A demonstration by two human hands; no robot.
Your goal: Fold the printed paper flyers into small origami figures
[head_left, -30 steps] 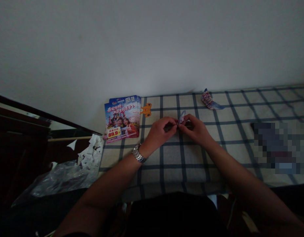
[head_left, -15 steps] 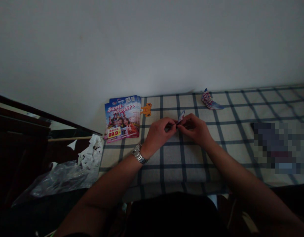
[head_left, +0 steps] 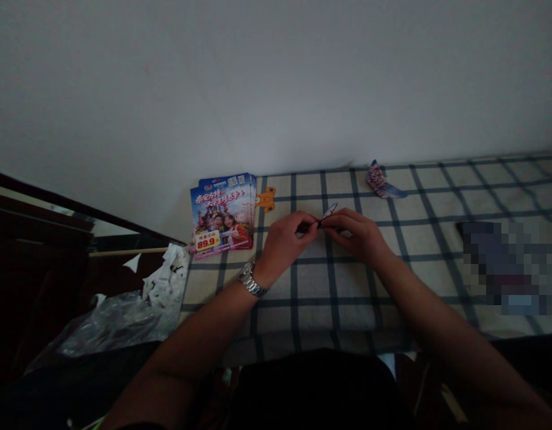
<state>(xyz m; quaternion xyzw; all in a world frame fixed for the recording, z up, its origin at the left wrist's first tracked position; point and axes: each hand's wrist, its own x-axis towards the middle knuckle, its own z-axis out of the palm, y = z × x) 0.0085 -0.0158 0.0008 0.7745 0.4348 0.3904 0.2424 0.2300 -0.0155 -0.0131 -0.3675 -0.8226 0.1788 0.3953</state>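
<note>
My left hand [head_left: 282,242] and my right hand [head_left: 356,234] meet over the checked cloth [head_left: 330,286], both pinching a small folded piece of printed paper [head_left: 328,211]. Only its tip sticks up between the fingertips; the rest is hidden by my fingers. A metal watch [head_left: 250,279] sits on my left wrist. A stack of colourful flyers [head_left: 222,214] lies to the left of my hands.
A small orange cut-out [head_left: 266,199] lies beside the flyers. Another folded paper piece [head_left: 381,181] rests near the wall at the back. A crumpled plastic bag with paper scraps [head_left: 123,310] hangs off the left edge. A blurred dark object [head_left: 504,266] lies at right.
My hands have stayed together on the paper piece. Its visible tip has dropped lower and tilted flatter between my fingers.
</note>
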